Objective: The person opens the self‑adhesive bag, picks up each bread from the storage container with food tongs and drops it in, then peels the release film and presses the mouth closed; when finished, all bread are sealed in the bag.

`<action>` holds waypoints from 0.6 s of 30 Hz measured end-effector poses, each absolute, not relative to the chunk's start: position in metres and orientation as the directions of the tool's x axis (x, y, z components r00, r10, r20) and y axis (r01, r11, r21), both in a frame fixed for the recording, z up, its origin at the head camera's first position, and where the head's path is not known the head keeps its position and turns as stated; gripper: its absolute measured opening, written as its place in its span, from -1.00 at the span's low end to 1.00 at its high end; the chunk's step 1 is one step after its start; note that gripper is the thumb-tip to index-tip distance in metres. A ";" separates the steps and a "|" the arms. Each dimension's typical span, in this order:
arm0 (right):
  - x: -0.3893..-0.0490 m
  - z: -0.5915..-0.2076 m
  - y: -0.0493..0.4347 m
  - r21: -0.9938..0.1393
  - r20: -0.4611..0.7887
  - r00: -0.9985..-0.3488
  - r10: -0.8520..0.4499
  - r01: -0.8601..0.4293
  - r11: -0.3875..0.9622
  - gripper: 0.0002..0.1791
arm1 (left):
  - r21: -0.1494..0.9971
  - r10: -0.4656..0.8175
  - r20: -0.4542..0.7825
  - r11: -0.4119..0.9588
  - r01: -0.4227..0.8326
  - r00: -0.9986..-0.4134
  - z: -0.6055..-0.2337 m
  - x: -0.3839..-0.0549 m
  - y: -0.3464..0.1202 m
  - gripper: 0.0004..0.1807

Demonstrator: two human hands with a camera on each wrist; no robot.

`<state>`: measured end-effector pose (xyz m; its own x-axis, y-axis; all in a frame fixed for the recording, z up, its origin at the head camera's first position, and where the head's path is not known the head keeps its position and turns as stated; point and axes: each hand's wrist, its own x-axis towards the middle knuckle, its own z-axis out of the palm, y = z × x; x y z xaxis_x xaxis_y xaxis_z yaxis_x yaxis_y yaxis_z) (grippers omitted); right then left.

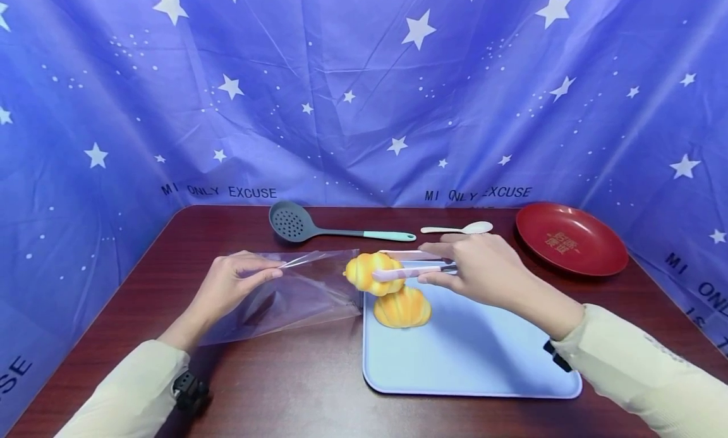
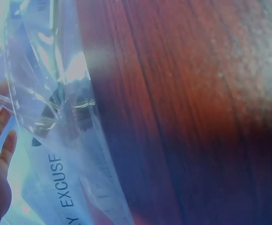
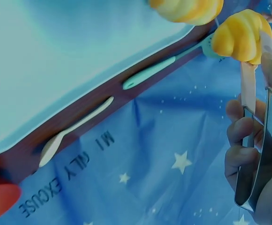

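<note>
In the head view my left hand (image 1: 236, 277) pinches the upper edge of a clear plastic bag (image 1: 307, 296), which stretches rightward to the tray's left edge. My right hand (image 1: 483, 264) grips a pair of tongs (image 1: 409, 272) with pale pink tips and metal arms. Between the tips is a yellow croissant-shaped bread (image 1: 364, 272), held at the bag's right end. A second such bread (image 1: 402, 308) lies just below it on the light blue tray (image 1: 472, 356). The right wrist view shows the fingers (image 3: 242, 154) curled round the tongs' metal arms.
Behind the bag lies a grey slotted skimmer (image 1: 291, 223) with a mint handle. A white spoon (image 1: 474, 227) rests at the table's back, and a red plate (image 1: 574, 239) sits at the back right. A starry blue curtain (image 1: 364, 109) hangs behind the wooden table (image 1: 284, 387).
</note>
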<state>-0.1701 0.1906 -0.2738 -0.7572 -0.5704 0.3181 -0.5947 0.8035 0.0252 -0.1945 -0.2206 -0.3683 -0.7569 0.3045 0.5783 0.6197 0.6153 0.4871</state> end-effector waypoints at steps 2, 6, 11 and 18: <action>-0.174 -0.277 0.183 0.027 0.316 -0.749 -0.583 -0.607 0.794 -0.47 | 0.490 0.305 0.578 0.612 0.621 -0.757 -0.368 -0.194 -0.221 -0.76; -0.181 -0.283 0.167 0.014 0.290 -0.743 -0.604 -0.628 0.778 -0.47 | 0.493 0.315 0.580 0.598 0.632 -0.751 -0.367 -0.194 -0.222 -0.76; -0.189 -0.289 0.148 -0.014 0.241 -0.747 -0.620 -0.641 0.767 -0.46 | 0.486 0.317 0.598 0.586 0.648 -0.736 -0.366 -0.195 -0.222 -0.74; -0.198 -0.292 0.126 -0.058 0.201 -0.742 -0.640 -0.661 0.748 -0.44 | 0.455 0.317 0.649 0.567 0.687 -0.691 -0.365 -0.197 -0.221 -0.72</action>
<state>-0.1980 0.1263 -0.2920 -0.7418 -0.6400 0.2006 -0.6610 0.7481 -0.0578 -0.1966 -0.2212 -0.3647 -0.6913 0.3167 0.6495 0.6869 0.5671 0.4545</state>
